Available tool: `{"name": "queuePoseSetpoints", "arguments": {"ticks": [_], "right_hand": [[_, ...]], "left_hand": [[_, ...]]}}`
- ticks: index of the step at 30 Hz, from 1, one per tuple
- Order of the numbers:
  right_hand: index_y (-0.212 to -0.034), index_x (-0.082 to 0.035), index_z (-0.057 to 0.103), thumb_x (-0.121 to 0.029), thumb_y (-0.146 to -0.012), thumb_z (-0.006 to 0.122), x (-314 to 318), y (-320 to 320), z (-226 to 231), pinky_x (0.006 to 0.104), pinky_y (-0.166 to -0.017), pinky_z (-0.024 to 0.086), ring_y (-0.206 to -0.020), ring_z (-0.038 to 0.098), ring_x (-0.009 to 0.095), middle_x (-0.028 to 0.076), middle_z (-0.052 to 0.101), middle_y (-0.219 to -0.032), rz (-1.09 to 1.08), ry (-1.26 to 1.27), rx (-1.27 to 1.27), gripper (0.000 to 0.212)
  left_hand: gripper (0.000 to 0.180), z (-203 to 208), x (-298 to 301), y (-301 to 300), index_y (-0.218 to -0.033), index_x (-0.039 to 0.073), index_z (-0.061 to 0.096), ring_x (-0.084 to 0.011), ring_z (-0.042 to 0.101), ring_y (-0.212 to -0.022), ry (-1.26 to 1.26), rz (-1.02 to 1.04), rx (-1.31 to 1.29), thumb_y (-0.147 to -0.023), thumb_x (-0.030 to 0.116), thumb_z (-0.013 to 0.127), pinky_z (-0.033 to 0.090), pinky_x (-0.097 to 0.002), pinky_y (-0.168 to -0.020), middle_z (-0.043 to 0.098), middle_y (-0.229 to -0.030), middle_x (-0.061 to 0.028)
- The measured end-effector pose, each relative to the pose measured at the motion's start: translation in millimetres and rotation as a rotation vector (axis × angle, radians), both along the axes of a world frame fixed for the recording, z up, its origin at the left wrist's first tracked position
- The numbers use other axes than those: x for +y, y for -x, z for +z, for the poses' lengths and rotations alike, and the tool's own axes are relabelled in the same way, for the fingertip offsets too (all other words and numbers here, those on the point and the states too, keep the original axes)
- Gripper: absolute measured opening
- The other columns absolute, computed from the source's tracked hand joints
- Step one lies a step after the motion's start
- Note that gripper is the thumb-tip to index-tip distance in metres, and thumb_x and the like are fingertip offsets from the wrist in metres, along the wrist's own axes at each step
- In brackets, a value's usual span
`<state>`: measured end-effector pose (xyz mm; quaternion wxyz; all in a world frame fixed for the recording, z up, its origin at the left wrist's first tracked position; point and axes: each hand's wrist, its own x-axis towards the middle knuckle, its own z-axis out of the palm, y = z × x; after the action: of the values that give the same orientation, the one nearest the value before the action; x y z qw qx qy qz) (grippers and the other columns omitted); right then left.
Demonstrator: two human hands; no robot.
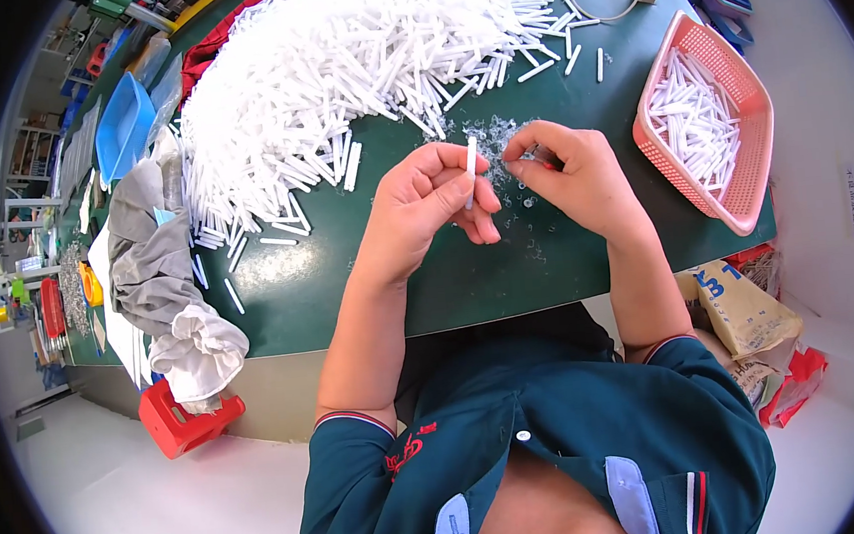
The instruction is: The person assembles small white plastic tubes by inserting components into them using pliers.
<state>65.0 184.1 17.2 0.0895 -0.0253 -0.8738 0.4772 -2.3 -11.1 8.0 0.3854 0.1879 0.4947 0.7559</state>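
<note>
Over the front part of the green table, my left hand [434, 198] pinches a short white plastic tube [472, 163], held upright between thumb and fingers. Close by on its right, my right hand [570, 170] is closed, its fingertips apart from the tube. A small red thing [547, 165] shows among the right fingers; its kind cannot be made out. Beneath and beyond the hands lie clear plastic scraps [499, 141]. A large heap of similar white tubes [350, 47] covers the far side of the table.
A pink mesh basket [759, 125] holding white tubes stands at the right edge of the green table [350, 303]. On the left are a blue tray [113, 131], a grey cloth [140, 254] and a white cloth [198, 350]. Below sits a red stool [174, 427]; sacks [747, 317] stand lower right.
</note>
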Motion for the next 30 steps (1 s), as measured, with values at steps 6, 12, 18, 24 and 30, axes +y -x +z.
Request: {"name": "queuePoseSetpoints", "arguments": {"ticks": [6,12,18,24,30], "right_hand": [[-0.095,-0.002,0.066,-0.009,-0.079,0.071,-0.4,-0.1,-0.1,0.0211,-0.054,0.037,-0.059,0.041,0.004,-0.003,0.047,-0.064,0.037,0.356,-0.027,0.018],[-0.097,-0.001,0.067,-0.009,-0.08,0.071,-2.3,-3.2,9.1,0.0177,-0.058,0.037,-0.064,0.043,0.002,-0.005,0.052,-0.072,0.066,0.586,-0.15,0.019],[-0.093,0.0,0.066,-0.011,-0.081,0.071,-4.4,-2.0,9.1,0.0176,-0.058,0.039,-0.064,0.045,0.003,-0.005,0.053,-0.071,0.003,0.519,-0.139,0.017],[-0.089,0.001,0.063,-0.013,-0.082,0.071,0.2,0.0,3.9,0.0168,-0.045,0.03,-0.052,0.04,0.001,-0.005,0.051,-0.065,-0.13,0.756,-0.173,0.017],[-0.089,0.0,0.061,-0.015,-0.083,0.071,-2.0,-0.1,0.6,0.017,-0.041,0.026,-0.048,0.038,0.0,-0.004,0.051,-0.065,-0.129,0.866,-0.17,0.019]], "left_hand": [[0.017,-1.5,1.4,-1.6,-0.106,-0.001,0.056,-0.017,0.065,-0.065,0.015,0.002,0.03,-0.092,0.008,0.056,0.051,-0.0252,-0.057,0.065,-0.082,-0.0105],[0.016,-1.3,3.8,-4.0,-0.105,0.0,0.058,-0.0137,0.064,-0.064,0.063,0.011,0.069,-0.09,0.006,0.059,0.05,-0.0235,-0.056,0.064,-0.082,-0.0086],[0.018,4.1,5.9,-6.3,-0.104,-0.001,0.058,-0.0109,0.061,-0.062,0.156,0.003,0.086,-0.087,0.004,0.061,0.049,-0.0225,-0.054,0.064,-0.081,-0.0075],[0.02,2.9,5.7,-5.7,-0.105,-0.001,0.057,-0.0123,0.062,-0.063,0.1,0.121,0.089,-0.086,0.002,0.062,0.05,-0.0227,-0.055,0.066,-0.083,-0.0106],[0.019,0.3,2.5,-3.9,-0.103,-0.002,0.056,-0.0149,0.064,-0.065,0.052,0.22,0.149,-0.085,0.0,0.061,0.051,-0.0239,-0.057,0.067,-0.085,-0.0137]]}}
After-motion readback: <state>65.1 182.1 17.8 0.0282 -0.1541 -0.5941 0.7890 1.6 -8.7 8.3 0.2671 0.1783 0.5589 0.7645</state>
